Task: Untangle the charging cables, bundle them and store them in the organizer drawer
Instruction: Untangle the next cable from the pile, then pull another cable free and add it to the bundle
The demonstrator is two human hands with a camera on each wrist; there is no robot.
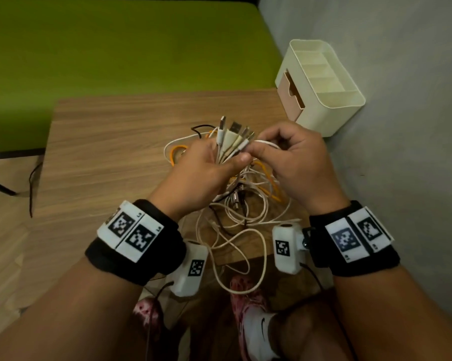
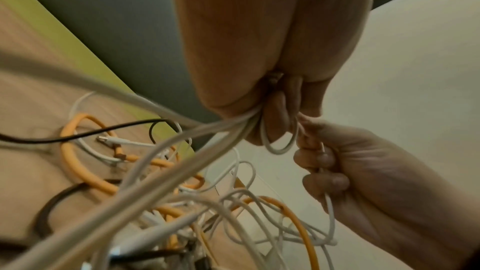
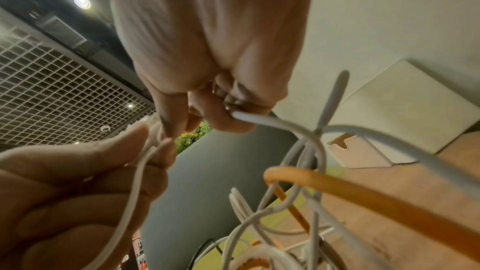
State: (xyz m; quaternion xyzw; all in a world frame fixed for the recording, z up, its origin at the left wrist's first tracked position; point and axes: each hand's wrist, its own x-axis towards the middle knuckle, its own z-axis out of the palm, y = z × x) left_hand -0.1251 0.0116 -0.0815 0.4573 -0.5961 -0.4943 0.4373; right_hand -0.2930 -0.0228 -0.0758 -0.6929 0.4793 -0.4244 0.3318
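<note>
White and cream plugs (image 1: 232, 138) fan out of the left hand (image 1: 201, 175) at frame centre in the head view. Its fingers are curled tight round a sheaf of cables just below the connectors. Gathering the ends in one fist looks like a way to keep the freed ends sorted while the rest hangs loose.

Just right of it, the right hand (image 1: 295, 165) is curled too, thumb and forefinger pinching one white cable (image 1: 265, 143) that loops from the fist. In the left wrist view that short loop (image 2: 279, 147) sits between the two hands. Judging by the grip, this strand is being added to the sheaf or worked free of it; I cannot tell which.

Below the hands, toward the lower middle of the frame, the tangle (image 1: 245, 204) trails down: white, orange and a few dark cables, crossed over each other, partly lying on the wooden table (image 1: 110, 152) and partly dangling past its near edge. Holding the ends high probably lets the weight of the cords pull the knots open.

At the upper right, against the grey wall (image 1: 402, 74), stands the cream organizer (image 1: 321, 87). Its drawer (image 1: 290, 93) faces left and looks slightly ajar, well apart from the cables. Nothing is bundled yet.
</note>
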